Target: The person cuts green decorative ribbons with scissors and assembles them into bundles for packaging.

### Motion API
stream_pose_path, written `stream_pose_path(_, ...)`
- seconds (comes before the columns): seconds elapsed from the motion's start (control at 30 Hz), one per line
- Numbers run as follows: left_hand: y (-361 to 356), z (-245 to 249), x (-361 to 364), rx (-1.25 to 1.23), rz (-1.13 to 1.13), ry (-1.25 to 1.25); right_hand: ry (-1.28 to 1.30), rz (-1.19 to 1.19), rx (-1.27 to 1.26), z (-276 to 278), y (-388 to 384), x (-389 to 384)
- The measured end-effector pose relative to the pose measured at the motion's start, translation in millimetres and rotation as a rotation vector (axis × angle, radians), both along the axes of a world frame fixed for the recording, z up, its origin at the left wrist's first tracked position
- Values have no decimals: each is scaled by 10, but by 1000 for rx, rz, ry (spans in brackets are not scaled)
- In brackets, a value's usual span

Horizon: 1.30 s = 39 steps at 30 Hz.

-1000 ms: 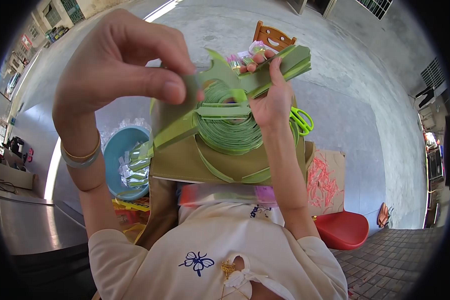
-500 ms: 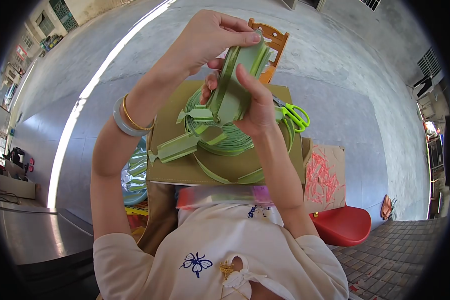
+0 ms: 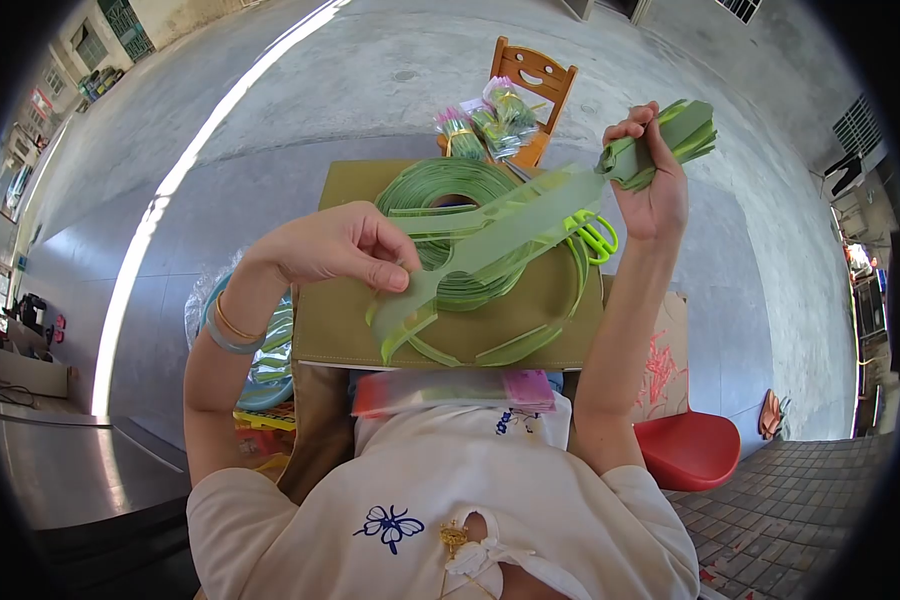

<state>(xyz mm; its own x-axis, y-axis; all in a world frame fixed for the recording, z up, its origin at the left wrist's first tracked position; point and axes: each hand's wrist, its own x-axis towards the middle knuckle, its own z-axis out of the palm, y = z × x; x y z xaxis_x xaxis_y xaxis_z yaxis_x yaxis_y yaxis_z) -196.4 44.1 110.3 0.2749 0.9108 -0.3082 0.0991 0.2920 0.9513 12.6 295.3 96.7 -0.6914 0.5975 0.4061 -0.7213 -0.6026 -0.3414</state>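
My left hand (image 3: 345,248) pinches a translucent pale-green ribbon (image 3: 510,232) near its lower-left end, which hangs below the fingers. From there it stretches up and to the right toward my right hand (image 3: 652,190). That hand is raised and wrapped round a bundle of flattened green ribbon strips (image 3: 685,135), whose ends fan out past the fingers. Beneath the stretched strip lies a large coil of green ribbon (image 3: 420,185) on the olive-brown tabletop (image 3: 320,330). Bright green-handled scissors (image 3: 598,240) rest at the coil's right side, their blades partly covered.
A wooden chair (image 3: 560,95) beyond the table bears several bagged bundles (image 3: 458,133). Right of the table are a cardboard sheet with pink scraps (image 3: 660,375) and a red seat (image 3: 690,450). A blue basin (image 3: 270,398) stands left; a plastic packet (image 3: 440,390) lies at the lap.
My hands have moved apart: the right went right with the bundle, the left came down and toward me. A strip now stretches between them, and the chair's bagged bundles have come into view.
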Motion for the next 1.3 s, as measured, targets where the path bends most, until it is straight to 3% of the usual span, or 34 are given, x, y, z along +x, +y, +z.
stream_pose_path(0.03, -27, 103, 25, -8, 45, 48, -121, -144, 43, -54, -7, -13)
stream_pose_path(0.13, -70, 245, 244, 343, 209, 15, -272, -165, 43, -226, -130, -86)
stream_pose_path(0.23, 48, 255, 474, 722, 378, 77, -298, 28, 57, -389, -351, -251)
stream_pose_path(0.33, 250, 222, 649, 734, 619, -77, -514, 37, 8, -248, -839, -333)
stream_pose_path(0.4, 417, 105, 642, 780, 683, 34, -533, 106, -30, -158, -1084, -345)
stream_pose_path(0.5, 486, 90, 641, 648, 766, 44, -276, 365, 103, -276, -1147, -313)
stream_pose_path(0.63, 472, 47, 668, 572, 828, -57, -334, 504, 161, -273, -1177, -221)
stream_pose_path(0.73, 512, -136, 610, 682, 831, -91, -485, 474, 294, -271, -1190, -189)
stream_pose_path(0.9, 373, -50, 570, 535, 666, -226, -649, 553, 311, -219, -1222, -109)
stream_pose_path(1.0, 340, -44, 511, 522, 565, -235, -596, 702, 425, -229, -1181, -49)
stream_pose_path(1.23, 271, -11, 453, 514, 539, -109, -530, 721, 307, -327, -1235, -16)
stream_pose_path(1.3, 232, 44, 389, 490, 436, -69, -522, 767, 288, -381, -1208, -5)
